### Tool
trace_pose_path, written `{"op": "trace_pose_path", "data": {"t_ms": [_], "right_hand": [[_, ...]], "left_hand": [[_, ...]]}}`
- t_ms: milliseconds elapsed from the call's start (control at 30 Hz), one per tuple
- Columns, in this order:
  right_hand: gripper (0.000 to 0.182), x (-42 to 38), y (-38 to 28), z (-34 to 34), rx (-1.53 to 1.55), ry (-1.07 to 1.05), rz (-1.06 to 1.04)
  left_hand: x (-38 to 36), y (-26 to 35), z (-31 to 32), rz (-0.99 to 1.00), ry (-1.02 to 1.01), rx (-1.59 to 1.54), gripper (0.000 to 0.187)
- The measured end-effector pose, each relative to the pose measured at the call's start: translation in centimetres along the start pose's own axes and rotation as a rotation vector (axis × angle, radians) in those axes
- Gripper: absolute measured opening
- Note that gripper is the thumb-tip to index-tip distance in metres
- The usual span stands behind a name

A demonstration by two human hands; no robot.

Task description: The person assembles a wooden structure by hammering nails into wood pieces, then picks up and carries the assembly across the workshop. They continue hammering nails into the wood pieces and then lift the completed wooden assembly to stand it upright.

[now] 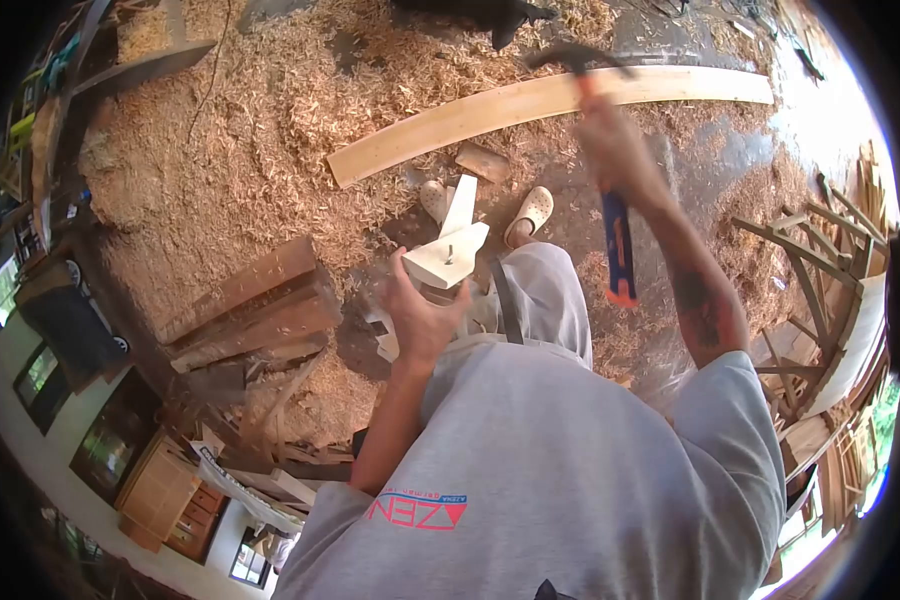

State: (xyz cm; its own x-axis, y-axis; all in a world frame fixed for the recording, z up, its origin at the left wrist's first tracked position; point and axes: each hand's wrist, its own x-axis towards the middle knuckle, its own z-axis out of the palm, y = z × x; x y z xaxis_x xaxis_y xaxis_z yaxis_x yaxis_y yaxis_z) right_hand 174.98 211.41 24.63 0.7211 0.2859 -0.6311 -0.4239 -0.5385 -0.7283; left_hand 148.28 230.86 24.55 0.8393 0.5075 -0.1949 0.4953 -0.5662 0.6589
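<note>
My left hand (425, 318) is closed around a pale, shaped wooden piece (430, 258) in front of my lap. A short metal pin (450, 254) stands up out of its wide end, while a narrower arm of the wood points away from me. Whether the pin is a nail or a bolt is too small to tell. Up and to the right, my right hand (618, 150) is wrapped round the handle of a claw hammer (619, 245), which is blue and orange. The dark hammer head is raised well apart from the wood.
Wood shavings (240, 120) cover much of the floor. A long pale board (540, 108) lies beyond my feet, with a small wood block (482, 162) near it. Brown planks (255, 300) are piled at left. A wooden frame (815, 260) stands at right.
</note>
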Motion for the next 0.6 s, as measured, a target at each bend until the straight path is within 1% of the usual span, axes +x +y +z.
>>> {"op": "trace_pose_path", "data": {"t_ms": [67, 100, 133, 167, 233, 267, 300, 333, 367, 433, 467, 500, 533, 567, 600], "right_hand": [[0.032, 0.2, 5.3, 4.0, -0.336, -0.303, -0.664], [0.029, -0.6, 8.5, 5.9, -0.395, -0.583, -0.665], [0.03, -3.6, 3.2, 5.7, -0.391, -0.768, -0.104], [0.03, -3.3, 1.7, 4.7, -0.4, -0.77, -0.096], [0.03, -2.4, 0.4, 3.3, -0.361, -0.712, 0.02], [0.032, -1.3, 0.3, 2.5, -0.328, -0.558, -0.032], [0.027, 0.0, 0.1, 0.7, -0.155, -0.478, 0.034], [0.022, 1.0, -0.7, -0.6, 0.017, -0.395, 0.097], [0.016, 1.4, -1.9, -0.8, -0.016, -0.169, -0.018], [0.009, 3.4, -1.4, -1.9, 0.15, -0.031, -0.062], [0.005, 2.8, 0.4, -0.7, 0.021, 0.022, -0.12], [0.006, 2.6, 5.4, 0.5, -0.696, -0.063, -0.279], [0.018, -1.8, 5.5, 3.8, -0.822, -0.063, -0.694], [0.029, -5.3, 2.7, 6.0, -0.507, -0.685, -0.155], [0.028, -6.7, 2.6, 6.6, -0.471, -0.634, -0.088]], "left_hand": [[0.0, 0.1, 0.3, -0.021, -0.01, -0.001, 0.093], [-0.1, 0.0, 0.4, 0.005, 0.005, -0.017, 0.093], [-0.1, -0.1, 0.5, 0.033, 0.019, -0.036, 0.094], [-0.1, -0.4, 0.6, 0.025, 0.018, -0.045, 0.094], [-1.0, -1.1, 0.5, -0.002, 0.042, -0.007, 0.093], [-1.1, -2.0, 0.9, 0.017, 0.04, -0.071, 0.093], [-1.2, -2.0, 0.8, 0.005, 0.051, -0.082, 0.093], [-1.2, -1.9, 0.6, 0.044, 0.05, -0.048, 0.095], [-1.2, -1.8, 0.4, 0.081, 0.047, -0.013, 0.097], [-1.3, -1.9, 0.7, 0.077, 0.077, -0.023, 0.095], [-1.4, -1.8, 0.7, 0.088, 0.097, -0.02, 0.094], [-1.3, -1.7, 0.6, 0.079, 0.111, -0.021, 0.094], [-0.9, -1.6, 0.6, 0.048, 0.096, -0.041, 0.093], [-0.8, -1.5, 0.5, 0.023, 0.068, -0.062, 0.093], [-1.5, -1.7, -0.2, 0.033, 0.044, -0.067, 0.093]]}}
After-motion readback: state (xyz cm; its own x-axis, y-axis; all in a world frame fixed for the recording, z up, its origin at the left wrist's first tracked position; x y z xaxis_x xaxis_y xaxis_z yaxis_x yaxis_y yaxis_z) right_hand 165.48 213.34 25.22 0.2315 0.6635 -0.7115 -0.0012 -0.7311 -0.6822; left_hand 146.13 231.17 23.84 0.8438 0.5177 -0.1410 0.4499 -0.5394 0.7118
